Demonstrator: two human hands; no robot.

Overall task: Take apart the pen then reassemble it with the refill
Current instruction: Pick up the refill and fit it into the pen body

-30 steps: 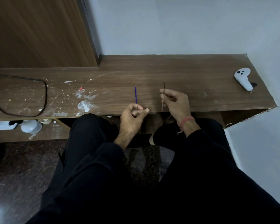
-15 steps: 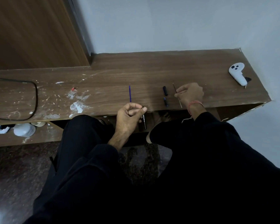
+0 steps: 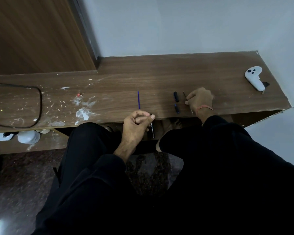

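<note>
My left hand (image 3: pixel 137 123) grips the black pen barrel (image 3: pixel 152 130) at the desk's front edge, the barrel pointing down below the edge. My right hand (image 3: pixel 199 100) rests low on the wooden desk (image 3: pixel 159 77), fingers pinching a thin dark refill (image 3: pixel 185 96) that lies almost flat on the surface. Just left of that hand lie two small dark pen parts, a cap (image 3: pixel 176 96) and a tip piece (image 3: pixel 176 108). A blue refill (image 3: pixel 138 100) lies alone on the desk, beyond my left hand.
A white controller (image 3: pixel 254 78) lies at the desk's far right. White paint smears (image 3: pixel 82 112) and a black cable loop (image 3: pixel 38 106) are on the left. A lower shelf holds a white jar (image 3: pixel 29 137). My black-clad legs fill the foreground.
My right hand moved right and lowered the thin dark refill from upright down onto the desk beside the two dark parts. My left hand stayed at the front edge with the barrel.
</note>
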